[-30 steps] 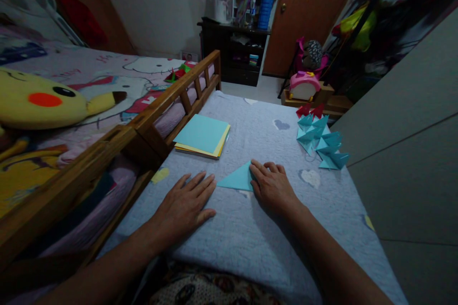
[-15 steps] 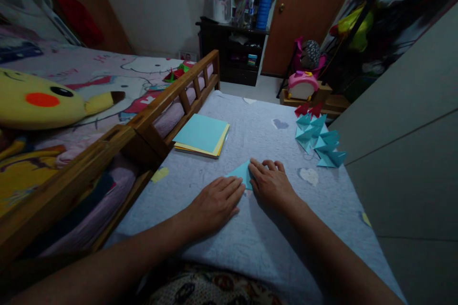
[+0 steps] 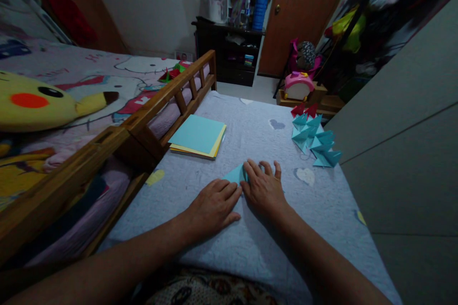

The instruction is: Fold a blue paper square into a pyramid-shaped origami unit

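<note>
A folded sheet of light blue paper lies flat on the cloth in front of me, partly hidden under my fingers. My left hand rests palm down at its near left side, fingers stretched out over the lower edge and thumb apart. On the paper's right part, my right hand has its index finger and thumb at a folded edge, its other fingers raised and bent. A bit of blue shows past the right hand's far side. Farther left sits a stack of square paper, blue on top with yellow beneath.
Several folded blue paper shapes stand at the right edge, with red ones behind. A wooden bed rail runs along the left; beyond it lies a yellow plush toy. A pale cabinet borders the right.
My right hand's fingers have moved slightly left over the blue paper and its outer fingers have spread. My left thumb stands farther out. The whole view has shifted a little.
</note>
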Demonstrator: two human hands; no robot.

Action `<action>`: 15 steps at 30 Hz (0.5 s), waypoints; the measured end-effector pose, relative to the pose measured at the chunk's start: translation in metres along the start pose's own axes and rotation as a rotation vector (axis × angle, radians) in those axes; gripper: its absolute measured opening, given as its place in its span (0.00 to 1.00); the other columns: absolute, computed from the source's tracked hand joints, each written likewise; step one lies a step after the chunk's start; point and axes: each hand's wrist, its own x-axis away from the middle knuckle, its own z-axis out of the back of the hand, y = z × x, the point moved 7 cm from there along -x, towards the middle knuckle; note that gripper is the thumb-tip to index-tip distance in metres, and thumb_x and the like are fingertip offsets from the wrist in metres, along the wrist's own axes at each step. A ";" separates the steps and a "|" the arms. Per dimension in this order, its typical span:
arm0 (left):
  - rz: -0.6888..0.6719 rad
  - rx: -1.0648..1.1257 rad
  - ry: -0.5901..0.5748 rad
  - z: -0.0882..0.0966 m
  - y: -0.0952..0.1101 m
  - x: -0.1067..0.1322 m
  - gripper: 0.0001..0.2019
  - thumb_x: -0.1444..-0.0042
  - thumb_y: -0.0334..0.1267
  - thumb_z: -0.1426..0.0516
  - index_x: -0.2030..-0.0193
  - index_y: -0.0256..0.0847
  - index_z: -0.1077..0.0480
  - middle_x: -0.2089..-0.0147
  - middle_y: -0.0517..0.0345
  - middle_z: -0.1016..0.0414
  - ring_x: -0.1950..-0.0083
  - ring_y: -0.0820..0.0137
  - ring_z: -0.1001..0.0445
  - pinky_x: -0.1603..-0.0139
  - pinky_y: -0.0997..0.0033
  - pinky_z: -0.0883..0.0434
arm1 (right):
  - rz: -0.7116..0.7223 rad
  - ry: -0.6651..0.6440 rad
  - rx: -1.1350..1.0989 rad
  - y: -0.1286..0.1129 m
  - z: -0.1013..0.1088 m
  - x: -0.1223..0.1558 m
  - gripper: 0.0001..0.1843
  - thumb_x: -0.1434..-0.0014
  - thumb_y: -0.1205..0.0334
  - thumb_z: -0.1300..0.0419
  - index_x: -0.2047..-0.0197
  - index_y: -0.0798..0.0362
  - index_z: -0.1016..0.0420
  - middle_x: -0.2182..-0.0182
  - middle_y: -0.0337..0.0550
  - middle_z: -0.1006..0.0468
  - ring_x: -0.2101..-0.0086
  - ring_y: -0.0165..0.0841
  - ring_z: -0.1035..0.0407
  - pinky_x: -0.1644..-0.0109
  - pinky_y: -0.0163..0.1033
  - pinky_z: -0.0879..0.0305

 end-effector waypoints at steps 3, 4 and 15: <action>-0.006 -0.001 0.002 0.000 0.000 0.000 0.26 0.36 0.47 0.40 0.36 0.37 0.38 0.44 0.50 0.27 0.45 0.57 0.31 0.41 0.56 0.34 | 0.003 -0.002 -0.005 0.007 -0.002 0.002 0.29 0.31 0.52 0.49 0.29 0.45 0.43 0.32 0.44 0.35 0.36 0.54 0.45 0.31 0.68 0.66; -0.007 -0.004 0.004 0.000 0.000 0.000 0.25 0.36 0.47 0.41 0.36 0.38 0.38 0.43 0.49 0.27 0.45 0.57 0.30 0.41 0.56 0.34 | 0.002 -0.002 -0.001 0.009 -0.003 0.003 0.31 0.31 0.51 0.48 0.28 0.43 0.44 0.32 0.44 0.35 0.35 0.54 0.47 0.31 0.68 0.66; -0.016 -0.040 0.035 -0.001 0.000 0.002 0.25 0.35 0.47 0.41 0.37 0.38 0.37 0.41 0.49 0.27 0.44 0.58 0.30 0.41 0.56 0.34 | -0.073 0.021 0.146 0.062 0.005 0.033 0.32 0.32 0.49 0.48 0.27 0.39 0.44 0.31 0.40 0.37 0.33 0.53 0.50 0.31 0.66 0.65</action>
